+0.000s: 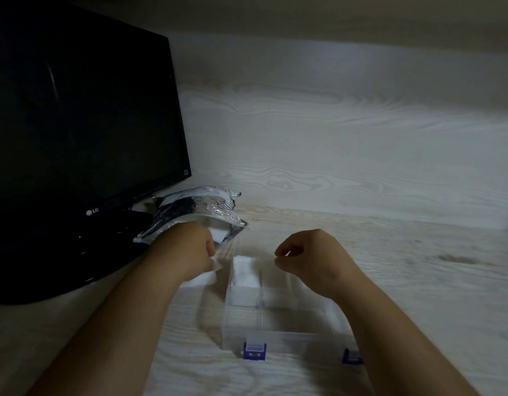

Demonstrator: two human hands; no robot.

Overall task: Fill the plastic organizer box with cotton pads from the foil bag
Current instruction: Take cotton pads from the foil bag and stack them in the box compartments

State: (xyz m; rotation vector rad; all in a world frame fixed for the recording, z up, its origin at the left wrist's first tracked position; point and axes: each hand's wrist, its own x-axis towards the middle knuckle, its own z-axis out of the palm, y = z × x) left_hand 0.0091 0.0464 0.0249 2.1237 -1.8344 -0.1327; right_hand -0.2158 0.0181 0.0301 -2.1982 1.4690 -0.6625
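Note:
The foil bag (190, 212) lies against the monitor's base with its mouth facing me. My left hand (190, 250) is at that mouth and pinches a blurred white cotton pad (215, 265) at its fingertips. The clear plastic organizer box (275, 338) stands open in front of me, with two blue latches on its near wall. A stack of white cotton pads (245, 271) fills its far left compartment. My right hand (310, 258) hovers over the box's far middle, fingers loosely curled, with a gap between thumb and forefinger and nothing in it.
A black monitor (75, 115) on a wide black foot (47, 270) fills the left side. A pale white shape (200, 280) lies on the wooden table (418, 281) left of the box. A wood-grain wall stands right behind.

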